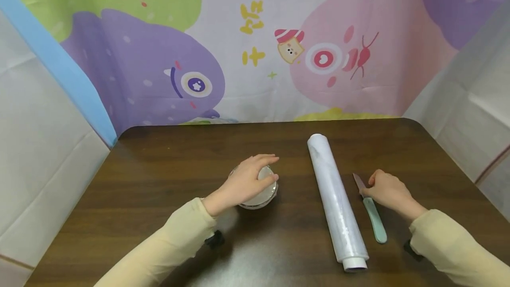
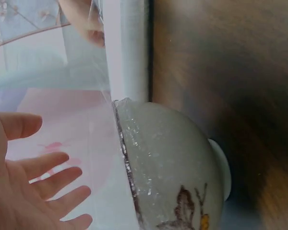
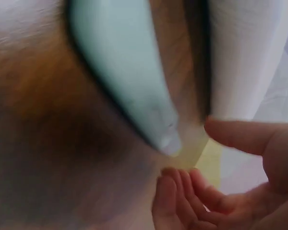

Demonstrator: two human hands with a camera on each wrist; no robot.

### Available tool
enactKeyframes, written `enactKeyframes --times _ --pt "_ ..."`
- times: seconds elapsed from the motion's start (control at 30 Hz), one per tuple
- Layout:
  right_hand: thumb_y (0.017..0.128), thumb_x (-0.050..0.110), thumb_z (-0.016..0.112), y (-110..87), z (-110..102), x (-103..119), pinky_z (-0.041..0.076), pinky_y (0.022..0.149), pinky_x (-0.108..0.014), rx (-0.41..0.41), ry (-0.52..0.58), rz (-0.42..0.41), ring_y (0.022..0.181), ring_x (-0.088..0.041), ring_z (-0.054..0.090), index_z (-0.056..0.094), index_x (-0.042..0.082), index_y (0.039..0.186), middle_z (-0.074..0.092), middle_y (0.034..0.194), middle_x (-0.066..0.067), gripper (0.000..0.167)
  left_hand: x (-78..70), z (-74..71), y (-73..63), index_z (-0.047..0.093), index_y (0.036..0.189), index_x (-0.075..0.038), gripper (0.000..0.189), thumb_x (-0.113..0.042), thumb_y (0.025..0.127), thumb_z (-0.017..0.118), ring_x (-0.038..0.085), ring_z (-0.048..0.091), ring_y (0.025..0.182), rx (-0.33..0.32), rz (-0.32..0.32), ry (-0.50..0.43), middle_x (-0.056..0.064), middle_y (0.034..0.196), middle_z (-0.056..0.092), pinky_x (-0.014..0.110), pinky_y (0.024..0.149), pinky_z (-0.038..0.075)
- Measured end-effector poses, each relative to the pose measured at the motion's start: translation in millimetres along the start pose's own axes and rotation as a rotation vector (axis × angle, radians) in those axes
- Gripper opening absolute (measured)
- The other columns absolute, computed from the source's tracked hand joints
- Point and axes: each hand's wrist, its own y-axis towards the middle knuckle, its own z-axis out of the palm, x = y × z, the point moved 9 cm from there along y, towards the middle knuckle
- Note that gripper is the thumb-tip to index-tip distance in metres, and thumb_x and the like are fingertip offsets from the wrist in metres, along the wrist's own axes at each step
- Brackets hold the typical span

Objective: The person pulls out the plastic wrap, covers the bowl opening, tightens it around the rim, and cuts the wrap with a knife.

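A round bowl (image 1: 260,199) with clear film over its rim stands near the middle of the table. In the left wrist view, the bowl (image 2: 177,148) shows pale sides, a dark rim and a painted brown leaf. My left hand (image 1: 248,180) is over the bowl's top, fingers spread and holding nothing. A small knife with a mint-green handle (image 1: 375,221) lies on the table at the right, blade pointing away. My right hand (image 1: 389,191) is just beside the blade. In the right wrist view, its thumb (image 3: 240,136) stands apart from the loosely bent fingers, with nothing between them.
A long roll of cling film (image 1: 336,198) lies lengthwise between the bowl and the knife. The dark wooden table (image 1: 139,180) has rounded far corners. Behind it hangs a cartoon-printed cloth (image 1: 255,87), with pale cloth on both sides.
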Motion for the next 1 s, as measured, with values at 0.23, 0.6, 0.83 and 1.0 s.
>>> enactKeyframes --times 0.23,0.6,0.83,1.0 --pt "0.073 0.028 0.069 -4.0 17.7 -14.4 0.045 0.052 -0.03 0.125 0.051 0.049 0.06 -0.018 0.056 0.048 -0.009 0.089 0.056 0.078 -0.015 0.045 -12.9 5.9 8.3 0.049 0.13 -0.012 0.044 -0.031 0.091 0.052 0.023 0.037 0.129 0.063 0.078 0.094 0.004 0.136 0.046 0.045 0.108 0.022" --pt "0.072 0.022 0.061 0.0 3.0 -13.5 0.032 0.046 -0.027 0.057 0.014 0.04 0.054 -0.015 0.039 0.049 0.005 0.064 0.042 0.059 -0.001 0.022 -19.6 11.3 12.4 0.051 0.128 -0.01 0.042 -0.028 0.091 0.052 0.023 0.037 0.128 0.101 0.082 0.076 0.005 0.136 0.046 0.044 0.108 0.022" --pt "0.076 0.02 0.064 5.1 -19.3 3.4 0.039 0.05 -0.034 -0.021 -0.01 -0.04 0.062 -0.024 0.05 0.054 -0.007 0.089 0.056 0.073 -0.014 0.031 -19.4 11.2 13.1 0.053 0.127 -0.009 0.04 -0.028 0.092 0.051 0.023 0.04 0.127 0.102 0.09 0.084 0.005 0.134 0.048 0.044 0.105 0.027" --pt "0.08 0.017 0.063 6.0 -33.2 30.3 0.041 0.053 -0.037 -0.06 -0.06 -0.107 0.066 -0.028 0.053 0.051 -0.007 0.098 0.058 0.082 -0.019 0.032 -20.3 9.2 15.6 0.054 0.125 -0.009 0.038 -0.026 0.091 0.052 0.021 0.042 0.125 0.083 0.101 0.089 0.005 0.132 0.049 0.042 0.103 0.031"
